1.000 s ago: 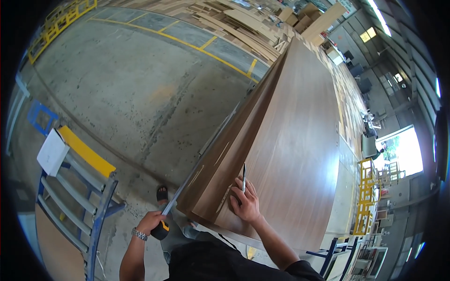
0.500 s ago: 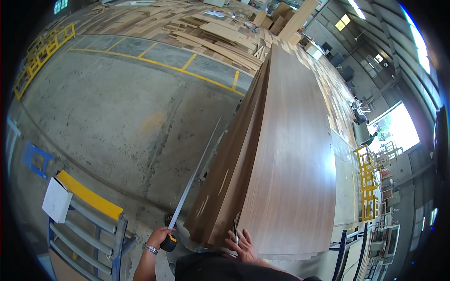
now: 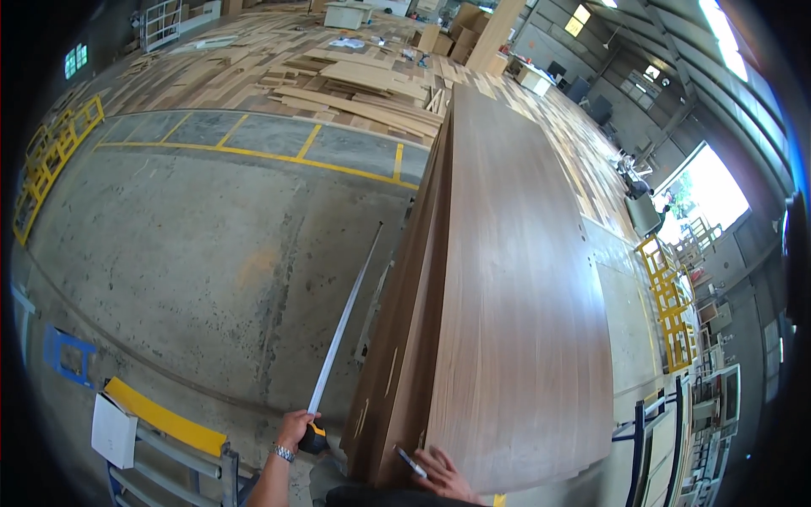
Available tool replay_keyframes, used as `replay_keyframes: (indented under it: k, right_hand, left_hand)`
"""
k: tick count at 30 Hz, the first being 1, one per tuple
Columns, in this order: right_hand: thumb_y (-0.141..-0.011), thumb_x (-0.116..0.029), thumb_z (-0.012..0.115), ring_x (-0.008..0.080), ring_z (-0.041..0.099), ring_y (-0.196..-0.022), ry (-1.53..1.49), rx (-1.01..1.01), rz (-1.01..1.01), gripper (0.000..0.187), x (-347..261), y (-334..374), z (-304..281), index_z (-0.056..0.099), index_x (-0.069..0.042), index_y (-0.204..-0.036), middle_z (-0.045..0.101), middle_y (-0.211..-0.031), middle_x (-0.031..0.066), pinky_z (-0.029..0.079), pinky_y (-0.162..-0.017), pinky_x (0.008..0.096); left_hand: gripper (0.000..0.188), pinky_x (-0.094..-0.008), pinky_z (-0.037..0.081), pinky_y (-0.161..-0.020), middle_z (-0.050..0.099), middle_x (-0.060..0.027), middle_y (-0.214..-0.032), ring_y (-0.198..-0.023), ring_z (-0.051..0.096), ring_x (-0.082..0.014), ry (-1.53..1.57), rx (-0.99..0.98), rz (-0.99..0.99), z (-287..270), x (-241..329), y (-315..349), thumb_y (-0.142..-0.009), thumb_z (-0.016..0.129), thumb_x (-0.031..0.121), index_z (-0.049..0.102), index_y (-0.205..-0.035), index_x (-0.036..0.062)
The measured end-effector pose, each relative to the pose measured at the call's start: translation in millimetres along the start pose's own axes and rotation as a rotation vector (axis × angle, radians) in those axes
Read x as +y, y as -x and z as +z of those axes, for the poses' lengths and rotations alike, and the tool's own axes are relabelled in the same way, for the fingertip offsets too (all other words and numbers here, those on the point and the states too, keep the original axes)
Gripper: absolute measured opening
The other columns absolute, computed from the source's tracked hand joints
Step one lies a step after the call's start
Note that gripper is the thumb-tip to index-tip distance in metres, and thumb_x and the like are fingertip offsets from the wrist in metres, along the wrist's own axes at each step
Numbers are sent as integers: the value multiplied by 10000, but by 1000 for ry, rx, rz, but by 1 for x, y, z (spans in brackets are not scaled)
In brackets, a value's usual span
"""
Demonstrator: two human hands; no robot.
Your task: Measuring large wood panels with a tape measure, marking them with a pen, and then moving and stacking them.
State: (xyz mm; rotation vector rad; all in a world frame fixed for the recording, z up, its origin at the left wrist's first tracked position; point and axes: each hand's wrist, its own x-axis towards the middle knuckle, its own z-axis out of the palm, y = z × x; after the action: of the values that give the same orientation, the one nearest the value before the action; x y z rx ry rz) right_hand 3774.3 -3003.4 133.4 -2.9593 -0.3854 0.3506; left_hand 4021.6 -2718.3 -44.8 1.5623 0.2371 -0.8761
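Note:
A black and yellow tape measure (image 3: 313,438) is gripped in my left hand (image 3: 293,429), which wears a metal watch (image 3: 284,454) at the wrist. Its long pale blade (image 3: 340,329) stretches out ahead over the concrete, left of a stack of brown wood-grain panels (image 3: 524,296). At the near left corner of the top panel, my right hand (image 3: 446,477) holds a slim pen (image 3: 410,461) between its fingers. The pen slants left, across the panels' stepped edges. Whether its tip touches a panel I cannot tell.
Left of me stands a blue-grey roller stand (image 3: 182,452) with a yellow bar and a white box (image 3: 113,430). Loose boards (image 3: 363,97) lie beyond the yellow floor lines. Yellow frames (image 3: 672,304) stand at right, a dark rack (image 3: 639,448) nearer.
The pen has swung from nearly upright to slanting left, and my right hand has turned lower at the panel corner. My left hand keeps the tape measure, blade extended. The view has shifted.

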Motion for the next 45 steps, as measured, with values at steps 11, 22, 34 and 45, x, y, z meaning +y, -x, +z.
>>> replay_keyframes:
  k: [11,22,34,45]
  right_hand:
    - [-785,-264,586,336,528,-1258,46,222,-293,288,26,-3,35,656,-70,-986,654,-1167,160,206,-1172,647]
    - [-855,-313,537,373,388,-1412,314,154,-225,468,26,-9,6,621,-73,-1248,574,-1370,143,212,-1169,659]
    - [-920,-288,528,384,257,-1490,-216,155,328,451,-14,1,-10,553,-145,-1347,410,-1531,148,172,-1177,659]
    - [-956,-207,559,523,306,-1408,-1260,778,473,559,-16,-7,36,410,23,-1444,287,-1513,360,212,-1133,700]
  left_hand:
    - [372,-276,518,-800,735,-125,-948,-855,670,-134,179,-417,349,169,189,-70,-1029,501,214,561,-1311,-22]
    - [407,-258,525,-705,735,-94,-916,-762,665,-108,15,-435,490,249,222,-151,-977,567,186,561,-1325,-24]
    - [818,-353,471,-1007,618,-316,-1259,-1198,618,-323,-646,-417,680,287,265,-195,-868,681,359,372,-1426,-153]
    - [395,-305,364,-500,438,15,-571,-558,398,-49,-419,-731,645,301,291,-204,-875,713,237,410,-706,46]
